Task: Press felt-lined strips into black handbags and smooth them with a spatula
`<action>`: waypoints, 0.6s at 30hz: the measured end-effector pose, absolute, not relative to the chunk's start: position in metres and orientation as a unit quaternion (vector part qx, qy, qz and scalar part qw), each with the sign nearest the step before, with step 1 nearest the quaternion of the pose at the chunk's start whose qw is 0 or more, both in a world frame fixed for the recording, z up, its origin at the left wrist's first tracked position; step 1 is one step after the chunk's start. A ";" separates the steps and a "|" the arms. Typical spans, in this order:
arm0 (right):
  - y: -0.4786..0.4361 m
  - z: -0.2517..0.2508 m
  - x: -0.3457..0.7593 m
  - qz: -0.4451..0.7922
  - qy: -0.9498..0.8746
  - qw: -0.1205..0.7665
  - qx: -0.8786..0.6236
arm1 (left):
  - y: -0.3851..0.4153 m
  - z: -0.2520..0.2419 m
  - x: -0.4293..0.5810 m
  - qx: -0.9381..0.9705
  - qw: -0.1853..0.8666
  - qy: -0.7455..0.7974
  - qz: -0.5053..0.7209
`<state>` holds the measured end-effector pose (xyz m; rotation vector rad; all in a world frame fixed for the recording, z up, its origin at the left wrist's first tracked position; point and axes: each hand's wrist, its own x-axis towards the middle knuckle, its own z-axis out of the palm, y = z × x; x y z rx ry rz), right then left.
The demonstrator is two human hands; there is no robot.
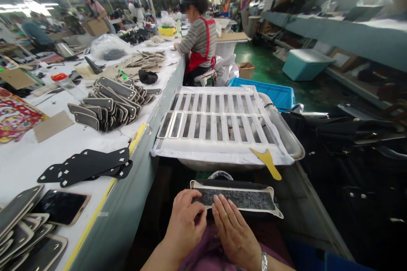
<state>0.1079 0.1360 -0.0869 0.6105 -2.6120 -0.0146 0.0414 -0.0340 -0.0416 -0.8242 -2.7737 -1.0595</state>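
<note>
A long panel [251, 198] with a grey felt strip in its middle and a pale raised rim lies across my lap, on something dark. My left hand [186, 218] is closed at the panel's left end, fingers bent and thumb near the forefinger on the rim. Flat on the felt, my right hand [233, 230] has its fingers stretched out. Just beyond is a white-covered slatted frame [222, 152] on a metal tray. Two narrow rimmed pieces [176, 125] lie at its left side, and a yellow flat piece [269, 164] overhangs its front edge.
On the table at left are stacked grey rimmed panels [104, 108], black panels [92, 167], a phone [62, 206] and a bottle [66, 84]. A blue crate [270, 93] stands behind the frame. A person in a red apron [200, 46] sits farther along; dark material [356, 169] lies right.
</note>
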 end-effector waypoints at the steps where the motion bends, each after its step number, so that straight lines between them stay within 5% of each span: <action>1: 0.133 -0.088 0.107 -0.001 -0.949 0.223 0.222 | -0.039 -0.043 0.041 -0.262 0.042 -0.898 -0.350; 11: 0.094 -0.081 0.090 0.015 -0.946 0.191 0.263 | -0.055 -0.044 0.037 -0.226 0.034 -0.907 -0.353; 18: 0.182 -0.068 0.104 -0.005 -0.924 0.256 0.285 | -0.049 -0.061 0.023 -0.350 0.221 -0.893 -0.179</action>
